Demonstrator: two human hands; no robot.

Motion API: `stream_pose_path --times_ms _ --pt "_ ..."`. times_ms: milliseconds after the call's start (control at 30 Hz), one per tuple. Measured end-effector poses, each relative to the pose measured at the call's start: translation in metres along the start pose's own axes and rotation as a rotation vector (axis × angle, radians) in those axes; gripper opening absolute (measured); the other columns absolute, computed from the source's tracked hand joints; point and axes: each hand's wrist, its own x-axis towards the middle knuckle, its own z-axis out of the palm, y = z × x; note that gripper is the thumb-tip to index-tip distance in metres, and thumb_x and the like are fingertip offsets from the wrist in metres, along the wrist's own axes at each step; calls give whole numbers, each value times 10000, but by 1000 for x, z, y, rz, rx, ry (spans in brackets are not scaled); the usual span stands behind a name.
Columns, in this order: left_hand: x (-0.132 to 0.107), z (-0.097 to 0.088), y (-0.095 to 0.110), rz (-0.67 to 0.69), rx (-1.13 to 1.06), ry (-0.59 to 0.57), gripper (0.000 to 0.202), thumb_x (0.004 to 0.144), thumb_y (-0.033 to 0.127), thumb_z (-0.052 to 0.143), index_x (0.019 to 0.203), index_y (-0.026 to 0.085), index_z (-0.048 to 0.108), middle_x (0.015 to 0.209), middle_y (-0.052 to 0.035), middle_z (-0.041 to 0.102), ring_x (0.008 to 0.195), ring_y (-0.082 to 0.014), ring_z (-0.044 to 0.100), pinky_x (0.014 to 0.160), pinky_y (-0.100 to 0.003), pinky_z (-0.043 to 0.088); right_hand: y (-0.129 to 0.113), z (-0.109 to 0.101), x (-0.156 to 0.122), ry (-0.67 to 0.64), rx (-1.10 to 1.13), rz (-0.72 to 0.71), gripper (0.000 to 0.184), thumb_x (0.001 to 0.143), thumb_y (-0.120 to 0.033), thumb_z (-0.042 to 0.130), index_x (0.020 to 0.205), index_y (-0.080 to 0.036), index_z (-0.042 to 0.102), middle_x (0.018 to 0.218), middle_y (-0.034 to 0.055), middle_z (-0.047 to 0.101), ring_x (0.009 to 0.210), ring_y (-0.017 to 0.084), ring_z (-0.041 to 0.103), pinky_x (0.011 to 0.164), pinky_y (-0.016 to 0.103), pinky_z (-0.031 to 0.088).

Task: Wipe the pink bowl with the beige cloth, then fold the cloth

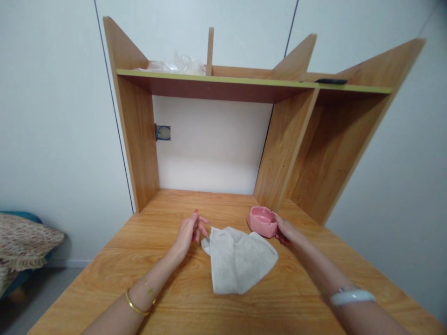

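Note:
A pink ashtray [263, 223] with notches in its rim is at the back right of the cloth, slightly tilted. My right hand [284, 229] grips its right side, thumb near the rim and fingers around the outside. In front of it a light grey cloth [239, 260] lies loosely folded on the wooden desk [167, 298]. My left hand [193, 229] hovers by the cloth's upper left corner, fingers loosely bent and apart, with nothing seen in them. Whether the ashtray touches the desk I cannot tell.
A wooden shelf unit [139, 144] rises at the desk's back. On its upper board are a clear plastic bag [178, 65] and a flat black object [331, 81]. An open socket hole [163, 133] shows in the back wall. A patterned fringed cover [28, 242] is at far left.

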Motion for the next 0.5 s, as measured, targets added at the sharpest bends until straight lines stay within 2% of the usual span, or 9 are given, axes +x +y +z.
stream_pose_path --times_ms 200,500 --pt "1 -2 -1 2 -21 3 551 791 584 292 739 117 580 458 -25 576 292 -58 359 331 -182 223 -13 3 12 74 -21 44 618 824 -604 203 512 -166 507 283 13 376 252 110 357 276 224 264" --pt "-3 1 0 17 -31 -8 535 788 580 310 745 123 583 467 -19 576 297 -54 351 342 -182 230 -18 14 27 152 -1 149 611 804 -639 200 725 -131 530 328 13 415 302 132 421 294 215 319"
